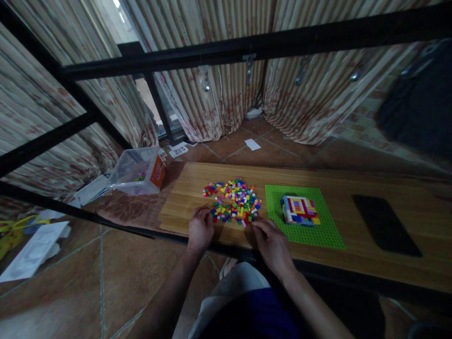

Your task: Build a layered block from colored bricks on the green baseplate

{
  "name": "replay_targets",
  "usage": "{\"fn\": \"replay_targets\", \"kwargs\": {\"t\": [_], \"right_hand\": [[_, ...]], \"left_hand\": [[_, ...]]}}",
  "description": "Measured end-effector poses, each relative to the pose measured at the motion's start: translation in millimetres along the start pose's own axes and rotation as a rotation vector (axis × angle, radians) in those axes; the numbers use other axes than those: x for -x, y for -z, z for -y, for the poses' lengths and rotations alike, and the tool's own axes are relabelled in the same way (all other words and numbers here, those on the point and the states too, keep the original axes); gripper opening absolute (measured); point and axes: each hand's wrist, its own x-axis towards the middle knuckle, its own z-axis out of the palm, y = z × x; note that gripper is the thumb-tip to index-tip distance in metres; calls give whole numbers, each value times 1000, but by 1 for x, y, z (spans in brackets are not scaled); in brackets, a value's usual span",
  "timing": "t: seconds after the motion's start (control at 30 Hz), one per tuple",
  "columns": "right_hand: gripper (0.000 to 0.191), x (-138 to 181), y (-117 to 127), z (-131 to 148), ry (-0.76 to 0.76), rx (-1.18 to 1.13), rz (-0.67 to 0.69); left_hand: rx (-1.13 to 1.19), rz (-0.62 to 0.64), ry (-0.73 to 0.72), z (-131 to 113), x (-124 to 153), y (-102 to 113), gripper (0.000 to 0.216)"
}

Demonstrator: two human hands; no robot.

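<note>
A loose pile of small coloured toy bricks (242, 200) lies spread on the wooden board. At its near left edge is my left hand (201, 230), its fingers curled together by a few bricks; whatever they hold is hidden. My right hand (273, 241) is at the near right edge of the pile, thumb and fingers pinched, the thing between them too small to name. To the right lies a green baseplate (326, 235), bearing a block built of multicoloured bricks (301, 210) with a red and white square pattern on top.
A dark flat phone-like slab (386, 225) lies on the board's right part. A clear plastic box (136, 172) with an orange label stands at the left. Black metal bars (226, 52) cross in front of striped curtains (219, 103). Papers (253, 144) lie on the tiled floor.
</note>
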Motion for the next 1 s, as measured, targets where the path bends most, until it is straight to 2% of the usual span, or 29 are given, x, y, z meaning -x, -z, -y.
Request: {"fn": "replay_targets", "kwargs": {"t": [0.43, 0.67, 0.87, 1.0], "right_hand": [[20, 5, -4, 3, 2, -62, 9], [20, 8, -5, 2, 26, -106, -21], [21, 13, 1, 6, 31, -119, -54], [23, 21, 14, 1, 33, -104, -103]], "left_hand": [[11, 19, 54, -1, -5, 3, 15], [87, 16, 179, -11, -4, 7, 23], [226, 72, 52, -22, -3, -1, 23], [274, 115, -64, -38, 0, -13, 21]]}}
